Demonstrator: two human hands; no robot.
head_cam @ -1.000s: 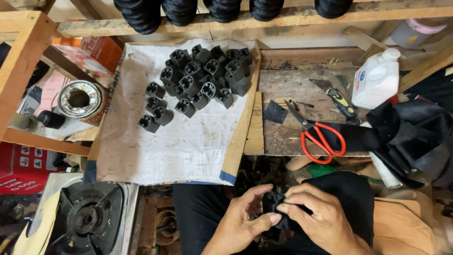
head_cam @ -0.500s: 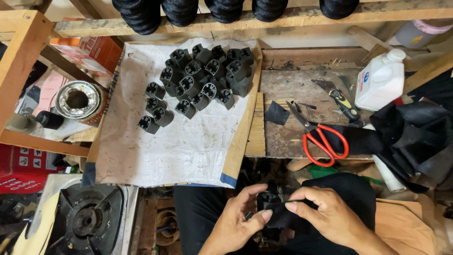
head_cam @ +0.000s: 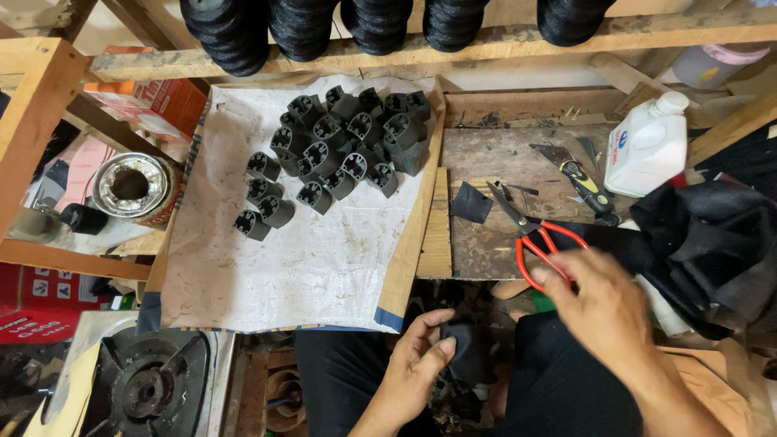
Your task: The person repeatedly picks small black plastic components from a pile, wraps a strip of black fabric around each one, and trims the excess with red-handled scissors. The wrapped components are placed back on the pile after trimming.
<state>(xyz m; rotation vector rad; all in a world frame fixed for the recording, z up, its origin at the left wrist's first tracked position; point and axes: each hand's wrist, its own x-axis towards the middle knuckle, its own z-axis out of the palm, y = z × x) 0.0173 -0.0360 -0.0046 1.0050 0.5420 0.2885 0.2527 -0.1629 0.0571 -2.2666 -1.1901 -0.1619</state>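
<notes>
Black and small, the part sits in the left hand low in the view, over the lap and just below the front edge of the wooden bench — thumb on one side, fingers curled round the other, closed on it, though much of the piece is hidden and its exact shape is hard to tell. The right hand is away from it, fingers loosely spread and empty, its fingertips at the handles of the red-handled scissors lying on the bench; whether they touch is blurred.

One-handed, the part looks only lightly pinched, so it could slip into the clutter below the bench. The scissors' blades point toward a black scrap and lie near a yellow-handled knife; a hasty grab could nudge either, or catch on the black fabric heaped just beside the handles. Farther out, the white plastic jug stands near the knife and could be knocked. The batch of black ribbed pieces on the white woven sheet lies well apart, and seems safe.
</notes>
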